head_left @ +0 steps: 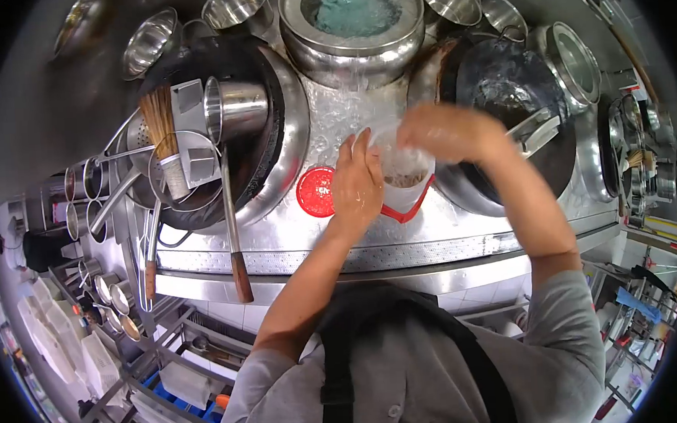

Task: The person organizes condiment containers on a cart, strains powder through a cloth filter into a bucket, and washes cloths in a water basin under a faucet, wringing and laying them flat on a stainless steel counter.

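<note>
On the wet steel counter in front of me stands a white plastic container (429, 165) with a red edge on the side nearest me. Inside it are water and some brownish bits too small to name. My left hand (357, 181) is wet and rests against the container's left side, its fingers together along the rim, steadying it. Over the container's right rim is my right hand (453, 133), blurred by motion; its fingers are smeared and whatever they may hold is hidden. A round red lid (316, 191) with white marks lies just left of my left hand.
A steel pot (353, 51) of bluish, churning water stands behind. The left wok (271, 161) bears a bamboo brush (158, 121), a steel pot (243, 109) and long-handled tools. The right wok (500, 88) holds a metal utensil (537, 132). Steel bowls (450, 3) line the back.
</note>
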Motion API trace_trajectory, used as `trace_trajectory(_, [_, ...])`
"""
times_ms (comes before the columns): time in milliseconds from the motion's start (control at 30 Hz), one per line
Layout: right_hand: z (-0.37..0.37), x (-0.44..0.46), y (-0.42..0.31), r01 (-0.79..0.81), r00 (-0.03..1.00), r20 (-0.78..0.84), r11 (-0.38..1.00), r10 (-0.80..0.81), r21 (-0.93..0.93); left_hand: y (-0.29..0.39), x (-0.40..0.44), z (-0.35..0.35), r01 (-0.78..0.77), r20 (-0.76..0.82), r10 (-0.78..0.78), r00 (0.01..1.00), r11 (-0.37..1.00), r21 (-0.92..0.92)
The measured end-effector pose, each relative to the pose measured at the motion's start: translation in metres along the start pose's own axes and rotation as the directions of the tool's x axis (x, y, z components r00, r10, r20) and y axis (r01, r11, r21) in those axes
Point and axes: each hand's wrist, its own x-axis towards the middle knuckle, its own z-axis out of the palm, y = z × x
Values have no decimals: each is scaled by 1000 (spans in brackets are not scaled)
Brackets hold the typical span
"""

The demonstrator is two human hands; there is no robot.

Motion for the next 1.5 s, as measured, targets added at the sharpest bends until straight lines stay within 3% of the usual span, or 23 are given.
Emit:
trace_trajectory(67, [54,14,-32,-328,941,82,944,329,-34,2,-4,-1,32,11,-31,999,999,-19])
trace_trajectory(167, [113,44,-13,-498,867,123,854,483,153,4,-7,-1,33,25,-32,999,999,-21])
trace_trajectory(267, [61,43,-35,-359,908,173,922,381,-145,-8,-10,-3,39,3,-39,999,997,-64])
trace_trajectory(300, [59,35,-33,-401,915,9,914,403,-59,-15,-9,-4,23,-28,-27,999,991,-133])
trace_trajectory(367, [33,13,-17,-99,972,-214,995,94,-14,-14,-6,-15,5,-31,-13,999,966,-259])
trace_trajectory(400, [-26,-7,-73,-238,942,-223,967,252,87,3,-14,-36,5,-4,-6,1000,949,-314])
trace_trajectory(467, [-60,-20,-97,-223,916,-322,971,238,81,30,-18,-62,3,78,32,996,912,-411])
trace_trajectory(533, [-75,-27,-116,-256,831,-409,912,377,322,47,-19,-73,-2,168,101,981,863,-505])
trace_trajectory(567, [-73,-26,-118,-273,853,-398,938,338,211,43,-19,-73,-77,143,155,977,894,-442])
trace_trajectory(633, [-53,-22,-110,-294,890,-367,956,270,-11,27,-17,-67,-227,114,271,956,927,-298])
trace_trajectory(700, [2,1,-66,-331,939,-188,908,289,-257,20,-25,-70,-190,71,211,975,955,-228])
trace_trajectory(733, [15,15,-66,-398,915,0,899,404,-182,18,-30,-73,-171,45,183,982,966,-193])
trace_trajectory(767, [39,23,-62,-443,889,49,881,456,-164,15,-35,-76,-173,44,186,982,963,-209])
trace_trajectory(833, [94,44,-18,-307,924,139,909,356,-283,9,-47,-83,-178,36,192,981,955,-236])
trace_trajectory(933, [171,70,54,-310,932,90,900,351,-307,22,-69,-96,-8,104,45,994,943,-332])
trace_trajectory(1033, [133,61,23,-395,811,433,914,393,-89,6,-78,-90,-24,36,40,999,925,-379])
trace_trajectory(1133, [83,39,1,-285,890,324,947,320,-150,18,-65,-109,44,32,-34,999,909,-415])
trace_trajectory(1200, [-13,-4,-87,-411,908,31,876,418,253,22,-46,-109,-65,-45,52,998,926,-371])
trace_trajectory(1367, [-123,-71,-139,-200,888,-273,846,370,495,92,-12,-120,-184,-2,212,977,845,-502])
trace_trajectory(1467, [-133,-82,-149,-173,832,-355,807,427,565,107,14,-104,-108,255,263,930,863,-494])
trace_trajectory(1500, [-122,-79,-144,-157,824,-378,811,421,563,102,19,-100,-127,240,260,935,879,-459])
